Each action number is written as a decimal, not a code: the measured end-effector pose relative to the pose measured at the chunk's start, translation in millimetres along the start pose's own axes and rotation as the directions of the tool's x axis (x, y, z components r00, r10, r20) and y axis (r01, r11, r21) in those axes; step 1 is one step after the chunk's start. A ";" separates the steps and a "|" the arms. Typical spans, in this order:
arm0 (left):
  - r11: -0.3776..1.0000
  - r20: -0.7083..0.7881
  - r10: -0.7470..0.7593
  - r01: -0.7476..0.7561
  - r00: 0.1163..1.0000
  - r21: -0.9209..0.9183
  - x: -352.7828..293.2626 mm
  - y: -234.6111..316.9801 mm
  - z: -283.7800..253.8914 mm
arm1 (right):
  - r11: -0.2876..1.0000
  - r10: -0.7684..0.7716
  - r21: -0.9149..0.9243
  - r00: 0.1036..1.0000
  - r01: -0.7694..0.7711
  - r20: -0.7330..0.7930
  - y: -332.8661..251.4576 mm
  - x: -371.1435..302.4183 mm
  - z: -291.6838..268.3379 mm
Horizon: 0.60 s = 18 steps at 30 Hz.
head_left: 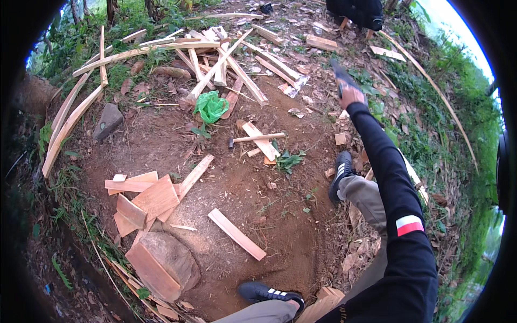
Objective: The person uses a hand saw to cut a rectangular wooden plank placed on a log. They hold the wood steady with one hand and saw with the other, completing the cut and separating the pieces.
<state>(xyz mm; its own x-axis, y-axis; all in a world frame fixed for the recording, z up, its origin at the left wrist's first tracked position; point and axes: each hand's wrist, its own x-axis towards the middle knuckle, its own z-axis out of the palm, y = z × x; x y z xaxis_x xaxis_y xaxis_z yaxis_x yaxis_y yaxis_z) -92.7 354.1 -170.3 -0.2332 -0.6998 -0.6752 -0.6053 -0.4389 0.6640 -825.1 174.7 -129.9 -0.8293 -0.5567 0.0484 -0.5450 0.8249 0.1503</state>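
My right arm, in a black sleeve with a white and red band, stretches forward to the upper right. At its end, my right hand (353,96) is closed around a dark, long tool (338,72) that points away from me; it is blurred, and its kind cannot be made out. Leaf litter and a small wood block (340,139) lie below that hand. My left hand is out of view. Nearer the middle, a hammer (264,137) with a wooden handle rests across a short board (262,144) on the soil.
A plank (161,269) leans on a tree stump (183,258) at lower left, beside stacked boards (157,198). One loose board (237,234) lies between stump and feet. Farther off are piled wood strips (221,64), a green plastic bag (211,106), a rock (107,121) and a black bag-like object (355,12).
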 end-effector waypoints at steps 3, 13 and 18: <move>0.999 -0.080 -0.034 0.036 0.996 0.024 11.8 -2.7 -16.2 | 0.980 0.088 -0.184 0.994 -0.073 0.071 -92.6 13.1 -14.3; 0.999 -0.015 0.038 -0.038 0.999 0.017 17.4 -2.9 -47.3 | 0.388 -0.745 0.251 0.141 0.887 0.652 -86.5 -329.4 7.6; 0.993 -0.012 0.117 -0.117 0.993 -0.014 6.4 -14.4 -93.6 | 0.290 -0.908 0.359 0.136 0.887 0.396 -26.7 -432.0 -119.3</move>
<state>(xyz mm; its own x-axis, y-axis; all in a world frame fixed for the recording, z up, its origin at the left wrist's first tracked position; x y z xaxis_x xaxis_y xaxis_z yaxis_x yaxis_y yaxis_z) -14.3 303.2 -154.2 -0.2938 -0.7529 -0.5889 -0.5630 -0.3616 0.7432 -437.6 381.5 -37.0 0.3331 -0.7856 -0.5214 -0.9380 -0.2197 -0.2682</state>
